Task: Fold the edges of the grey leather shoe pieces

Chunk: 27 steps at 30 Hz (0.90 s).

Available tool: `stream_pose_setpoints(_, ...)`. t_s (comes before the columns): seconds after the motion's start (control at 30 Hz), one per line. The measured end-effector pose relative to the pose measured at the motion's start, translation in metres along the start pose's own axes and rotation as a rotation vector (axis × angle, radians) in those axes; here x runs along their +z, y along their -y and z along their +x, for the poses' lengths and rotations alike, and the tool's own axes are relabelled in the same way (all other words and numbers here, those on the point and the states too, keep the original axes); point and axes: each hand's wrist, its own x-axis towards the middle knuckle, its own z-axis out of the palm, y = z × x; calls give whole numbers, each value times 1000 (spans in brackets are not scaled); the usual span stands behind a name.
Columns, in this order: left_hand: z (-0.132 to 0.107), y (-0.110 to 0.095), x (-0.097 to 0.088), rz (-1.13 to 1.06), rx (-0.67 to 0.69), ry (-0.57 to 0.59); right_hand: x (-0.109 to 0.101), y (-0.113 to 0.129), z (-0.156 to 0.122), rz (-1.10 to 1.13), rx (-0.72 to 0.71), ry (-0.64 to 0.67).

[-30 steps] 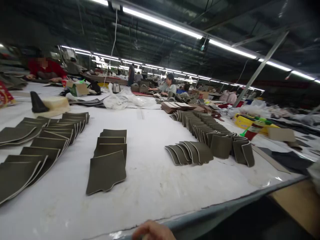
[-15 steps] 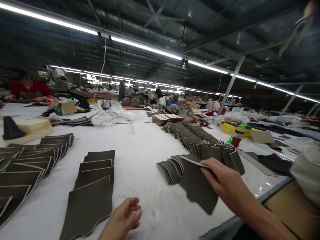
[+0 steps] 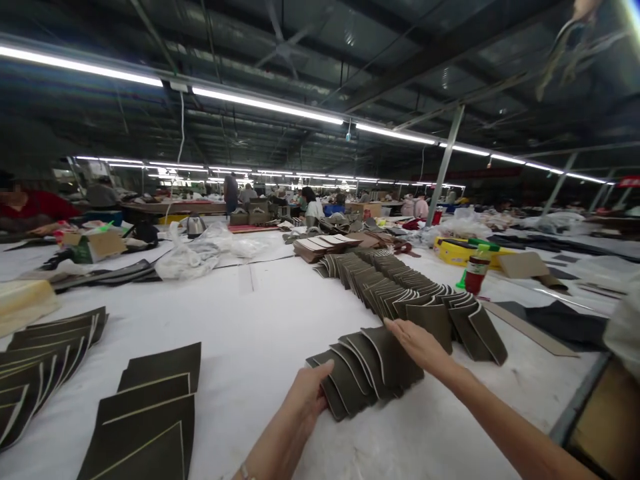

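A short overlapping row of dark olive leather-like pieces (image 3: 367, 367) with pale edges lies on the white table between my hands. My left hand (image 3: 306, 395) is closed on the row's left end, thumb on top and the other fingers partly hidden beneath. At the row's right end, my right hand (image 3: 417, 343) is closed along the upper edge of the last piece; its thumb is hidden. Just behind stands a long, densely fanned row of similar olive pieces (image 3: 377, 283). To the left lies a spread stack of olive pieces (image 3: 150, 413), apart from my hands.
Another fanned row (image 3: 40, 373) lies at far left. A red bottle (image 3: 475, 273) and a yellow container (image 3: 453, 251) stand at right, near a grey-beige strip (image 3: 530, 328). Crumpled clear plastic (image 3: 195, 250) lies farther back. A co-worker in red (image 3: 35, 210) sits at far left.
My right hand has brought its olive piece down against the right end of the short row. My left hand has moved right and taken hold of the left end. The view has turned right.
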Motion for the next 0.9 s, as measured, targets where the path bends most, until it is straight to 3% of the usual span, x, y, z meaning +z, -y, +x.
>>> stream_pose_setpoints(0.2,26,14,27,-58,53,-31,47,-25,-23,116,51,-76)
stream_pose_setpoints(0.47,37,16,40,-64,29,84,57,-18,-22,324,-26,-94)
stream_pose_setpoints(0.7,16,8,41,60,69,215,58,-4,-43,549,-55,-146)
stream_pose_setpoints(0.9,-4,-1,49,287,139,439,68,-11,-97,689,78,-325)
